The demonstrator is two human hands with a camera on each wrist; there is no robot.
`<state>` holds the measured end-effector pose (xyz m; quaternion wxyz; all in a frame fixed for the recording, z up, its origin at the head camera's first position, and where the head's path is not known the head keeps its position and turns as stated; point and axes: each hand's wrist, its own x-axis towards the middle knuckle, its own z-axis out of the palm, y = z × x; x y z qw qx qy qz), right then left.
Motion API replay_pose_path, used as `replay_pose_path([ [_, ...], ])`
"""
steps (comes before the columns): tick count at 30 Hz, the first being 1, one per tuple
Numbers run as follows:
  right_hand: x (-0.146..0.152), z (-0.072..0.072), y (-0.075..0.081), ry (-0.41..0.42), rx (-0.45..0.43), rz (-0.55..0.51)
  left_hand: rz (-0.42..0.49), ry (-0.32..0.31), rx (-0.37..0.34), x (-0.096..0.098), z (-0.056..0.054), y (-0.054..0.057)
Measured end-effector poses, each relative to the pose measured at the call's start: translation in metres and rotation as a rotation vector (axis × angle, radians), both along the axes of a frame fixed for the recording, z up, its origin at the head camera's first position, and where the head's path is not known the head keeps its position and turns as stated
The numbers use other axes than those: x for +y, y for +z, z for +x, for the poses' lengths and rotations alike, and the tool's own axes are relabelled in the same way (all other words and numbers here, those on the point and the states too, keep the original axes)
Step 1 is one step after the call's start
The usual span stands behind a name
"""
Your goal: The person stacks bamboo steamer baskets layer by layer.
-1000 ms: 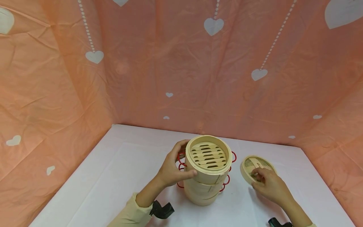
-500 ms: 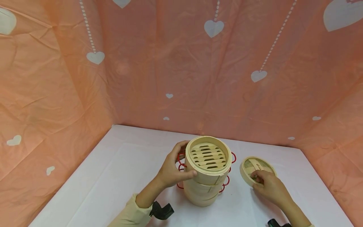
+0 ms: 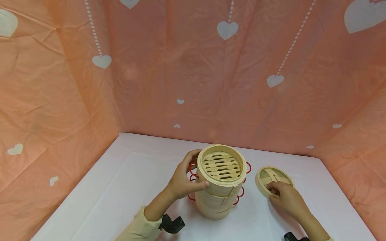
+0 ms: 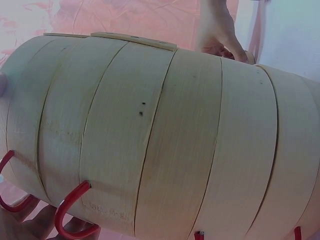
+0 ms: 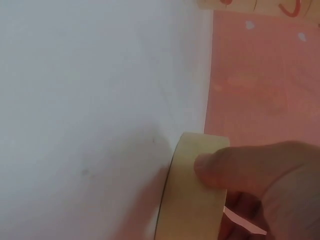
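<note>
A stack of bamboo steamer baskets (image 3: 219,182) with red wire handles (image 3: 191,170) stands on the white table (image 3: 126,187); its top tier is uncovered and shows the slatted floor. My left hand (image 3: 182,177) grips the top tier from the left, thumb on the front wall. The wall of the stack (image 4: 150,140) fills the left wrist view. The bamboo lid (image 3: 272,178) lies on the table to the right of the stack. My right hand (image 3: 286,198) holds its near edge, and in the right wrist view a fingertip presses on the lid's rim (image 5: 192,200).
Pink cloth with white hearts (image 3: 193,67) walls the table on the left, back and right. Bare white table lies to the left of the stack. The lid lies close to the right cloth wall.
My right hand has shifted slightly on the lid's near edge. The left hand and the stack have stayed still.
</note>
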<state>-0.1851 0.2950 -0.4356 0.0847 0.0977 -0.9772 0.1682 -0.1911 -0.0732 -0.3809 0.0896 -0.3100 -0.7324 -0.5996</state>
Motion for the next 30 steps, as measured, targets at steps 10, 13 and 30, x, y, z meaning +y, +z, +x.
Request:
replay_pose_path([
  [10, -0.0019, 0.0, 0.0005, 0.005, 0.017, 0.016, -0.006, 0.004, -0.01, -0.0001, 0.0, 0.0004],
  [13, -0.0026, 0.0002, 0.0008, -0.004, 0.03, 0.016, -0.011, 0.007, -0.01, -0.0004, 0.0, -0.0002],
  [30, -0.0014, 0.0006, 0.0035, -0.013, 0.243, 0.026, -0.009, 0.004, -0.016, -0.0004, 0.0007, 0.0011],
])
